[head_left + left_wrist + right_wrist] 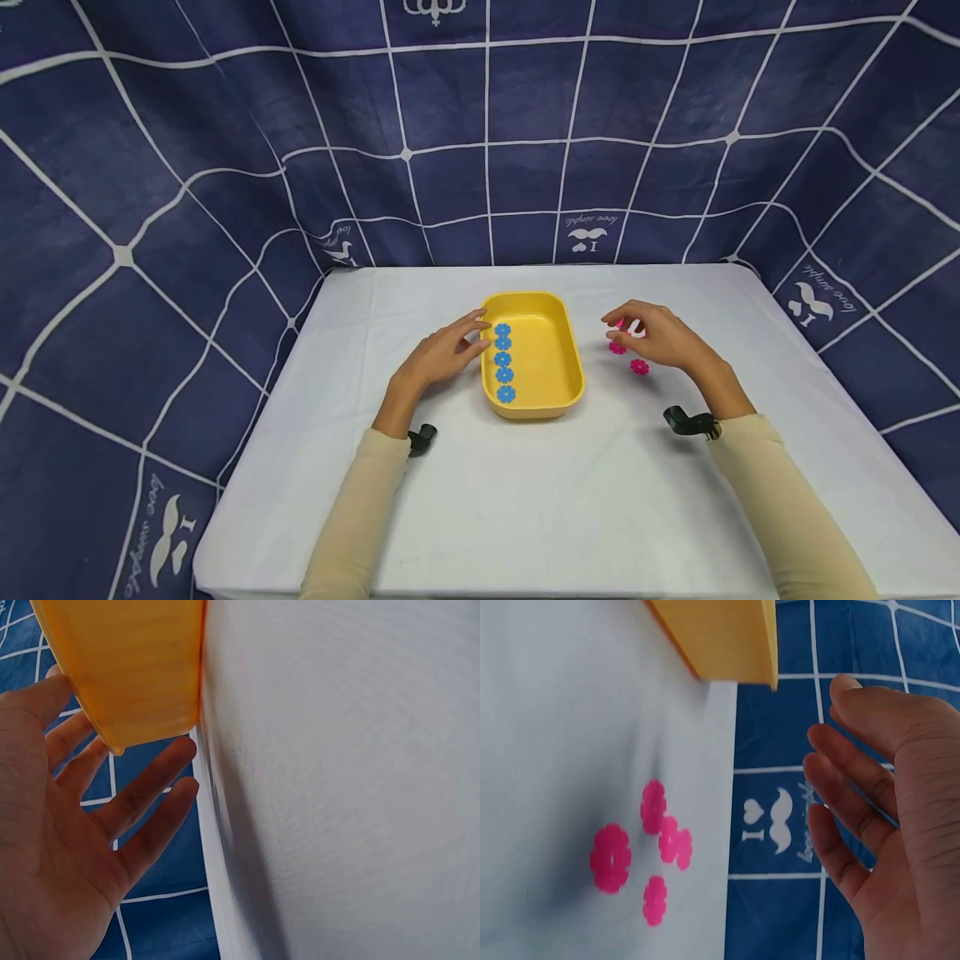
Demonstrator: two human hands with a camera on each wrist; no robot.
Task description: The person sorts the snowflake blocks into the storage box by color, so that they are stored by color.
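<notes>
A yellow plastic tray point(551, 362) sits on the table with several blue flower-shaped pieces point(504, 359) in a column along its left side. At the tray's left rim is my left hand point(442, 350), thumb and fingers spread and extended; the left wrist view shows its fingertips at the tray's outer wall point(127, 675). My right hand point(663, 335) hovers to the right of the tray, loosely bent and holding nothing. Below it several pink flower-shaped pieces point(610, 859) lie on the cloth, partly hidden by the hand in the head view.
A white cloth point(480, 500) covers the table. Dark blue curtains point(525, 100) with white grid lines hang behind the table and along both sides. Each wrist wears a black camera mount point(686, 422).
</notes>
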